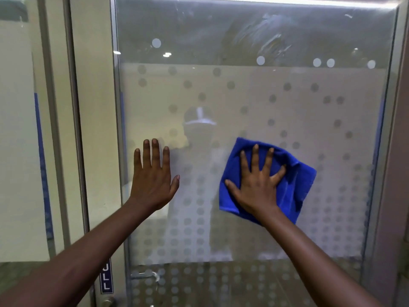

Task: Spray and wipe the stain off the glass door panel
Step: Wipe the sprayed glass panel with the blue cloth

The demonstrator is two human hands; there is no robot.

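The glass door panel (254, 96) fills the view, frosted with a pattern of dots. White smeared streaks, the stain (270, 38), sit on the clear glass near the top right. My right hand (256, 182) lies flat with fingers spread on a blue cloth (294, 187), pressing it against the middle of the glass, well below the streaks. My left hand (152, 176) rests flat on the glass to the left of the cloth, fingers apart, holding nothing. No spray bottle is in view.
A metal frame (116, 129) borders the panel on the left, with a blue "PULL" label (106, 276) and a door handle (143, 274) low down. A cream wall and another glass pane (20, 151) lie further left. The right frame (394, 151) is close.
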